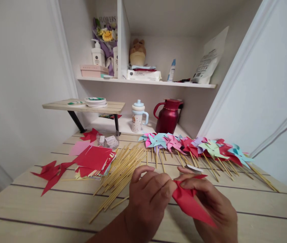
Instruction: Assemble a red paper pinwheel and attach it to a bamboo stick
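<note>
A red paper pinwheel (190, 204) with folded blades is between my two hands above the front of the table. My right hand (215, 206) grips it, thumb on top and fingers behind. My left hand (149, 199) is closed, its fingertips pressed against the pinwheel's left edge; whether it holds a small part there is hidden. Just left of my left hand lies a loose pile of thin wooden sticks (123, 168). Beyond them sits a stack of square paper sheets (94, 158), red on top. Another folded red paper piece (53, 172) rests at the far left.
Several finished pinwheels on sticks (173, 143) lie along the back right. A clear box with small white packs (111, 141), a cup with a blue handle (137, 116) and a red jug (168, 116) stand behind. A small raised shelf (64, 104) holds tape rolls (95, 102).
</note>
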Available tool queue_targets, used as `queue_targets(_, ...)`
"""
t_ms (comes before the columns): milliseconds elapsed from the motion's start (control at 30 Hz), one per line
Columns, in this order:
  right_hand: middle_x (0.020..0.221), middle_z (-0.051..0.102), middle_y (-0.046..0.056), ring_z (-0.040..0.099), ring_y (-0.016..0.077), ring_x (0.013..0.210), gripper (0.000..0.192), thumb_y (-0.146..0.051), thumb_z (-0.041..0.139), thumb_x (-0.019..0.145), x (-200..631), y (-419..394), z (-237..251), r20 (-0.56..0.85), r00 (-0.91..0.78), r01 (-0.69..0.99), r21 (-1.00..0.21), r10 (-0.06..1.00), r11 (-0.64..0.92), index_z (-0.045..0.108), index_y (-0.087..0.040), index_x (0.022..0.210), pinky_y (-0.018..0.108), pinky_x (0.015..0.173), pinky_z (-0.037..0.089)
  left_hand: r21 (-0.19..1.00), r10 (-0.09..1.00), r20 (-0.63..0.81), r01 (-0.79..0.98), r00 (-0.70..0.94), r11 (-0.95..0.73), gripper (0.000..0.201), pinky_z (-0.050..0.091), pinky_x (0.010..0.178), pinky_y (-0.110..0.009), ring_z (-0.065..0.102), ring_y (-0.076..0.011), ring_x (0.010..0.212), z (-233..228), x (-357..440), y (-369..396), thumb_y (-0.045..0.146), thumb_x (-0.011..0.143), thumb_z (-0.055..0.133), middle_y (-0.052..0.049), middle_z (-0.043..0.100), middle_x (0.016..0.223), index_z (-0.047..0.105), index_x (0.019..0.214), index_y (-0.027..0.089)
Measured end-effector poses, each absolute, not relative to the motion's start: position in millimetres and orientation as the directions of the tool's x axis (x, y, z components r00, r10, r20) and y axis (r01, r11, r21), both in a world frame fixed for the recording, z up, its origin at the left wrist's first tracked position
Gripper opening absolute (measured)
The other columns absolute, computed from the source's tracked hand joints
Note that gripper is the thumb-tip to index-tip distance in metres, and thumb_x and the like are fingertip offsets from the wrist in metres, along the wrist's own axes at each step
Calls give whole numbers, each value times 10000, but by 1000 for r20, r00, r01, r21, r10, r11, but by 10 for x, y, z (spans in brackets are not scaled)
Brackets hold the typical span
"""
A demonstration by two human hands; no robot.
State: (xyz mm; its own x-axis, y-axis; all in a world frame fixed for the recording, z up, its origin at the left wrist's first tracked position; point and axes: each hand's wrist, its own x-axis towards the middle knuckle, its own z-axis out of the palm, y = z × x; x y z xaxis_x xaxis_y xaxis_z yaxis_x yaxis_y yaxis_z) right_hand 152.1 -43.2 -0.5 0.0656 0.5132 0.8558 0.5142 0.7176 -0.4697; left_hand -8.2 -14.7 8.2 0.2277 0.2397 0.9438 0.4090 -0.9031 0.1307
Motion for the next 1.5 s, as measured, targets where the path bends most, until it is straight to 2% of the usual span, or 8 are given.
queue_targets(133, 753, 742, -17, 748, 171, 782, 157, -98, 615, 870, 1535, -436, 0, 857, 60, 587, -445, 512, 676, 663, -246, 849, 334, 897, 589, 165, 256, 948, 398, 188, -903, 210, 446, 877, -310, 663, -118, 754, 52, -38, -131, 37, 945, 490, 8, 754, 849, 625, 906, 193)
queue_targets(267, 788, 757, 13, 752, 230, 930, 131, -116, 654, 845, 1548, -432, -39, 842, 95, 582, -480, 531, 657, 667, -245, 860, 340, 824, 609, 215, 285, 950, 387, 131, -896, 219, 448, 890, -320, 659, -116, 727, 74, -25, -129, 18, 922, 512, 27, 742, 815, 623, 895, 205)
queue_targets(400, 954, 777, 57, 748, 237, 966, 209, -117, 677, 827, 1556, -430, -83, 842, 133, 560, -498, 522, 662, 696, -244, 993, 312, 756, 622, 268, 324, 942, 384, 87, -884, 240, 446, 891, -319, 666, -109, 730, 101, -44, -153, 2, 900, 536, 48, 738, 803, 627, 900, 224)
queue_targets(633, 828, 759, 20, 745, 225, 843, 206, -78, 622, 856, 1564, -417, -40, 884, 31, 529, -410, 466, 743, 710, -251, 926, 464, 926, 585, 143, 239, 952, 412, 189, -900, 237, 387, 978, -333, 676, -104, 765, 106, -113, -161, 72, 976, 464, 36, 765, 870, 648, 916, 210)
queue_targets(933, 816, 704, -4, 720, 202, 894, 185, -75, 631, 847, 1591, -475, -36, 856, -13, 623, -398, 517, 674, 632, -247, 916, 366, 910, 574, 67, 179, 951, 396, 253, -916, 248, 372, 1020, -327, 675, -104, 809, 131, -138, -170, 89, 999, 433, 3, 771, 911, 661, 967, 180)
queue_targets(1100, 788, 699, -9, 718, 192, 866, 181, -69, 612, 855, 1556, -453, -30, 869, 40, 612, -412, 494, 675, 629, -246, 891, 368, 920, 570, 176, 270, 945, 408, 186, -896, 225, 438, 944, -330, 679, -115, 768, 132, -87, -180, 47, 940, 500, 33, 765, 853, 641, 931, 222)
queue_targets(1267, 821, 716, 11, 724, 190, 875, 217, -32, 621, 827, 1544, -425, -1, 890, 57, 592, -395, 452, 702, 650, -234, 902, 362, 921, 574, 258, 325, 935, 357, 142, -898, 236, 490, 905, -362, 690, -153, 839, 86, -40, -188, 42, 896, 558, 0, 766, 923, 656, 1002, 228)
queue_targets(1500, 832, 708, 12, 705, 200, 831, 292, 7, 575, 812, 1597, -419, -43, 896, 5, 547, -373, 444, 749, 652, -245, 937, 507, 976, 541, 393, 426, 897, 228, 120, -891, 226, 514, 754, -352, 662, -177, 797, 62, -10, -174, 25, 867, 598, -20, 739, 870, 672, 959, 218)
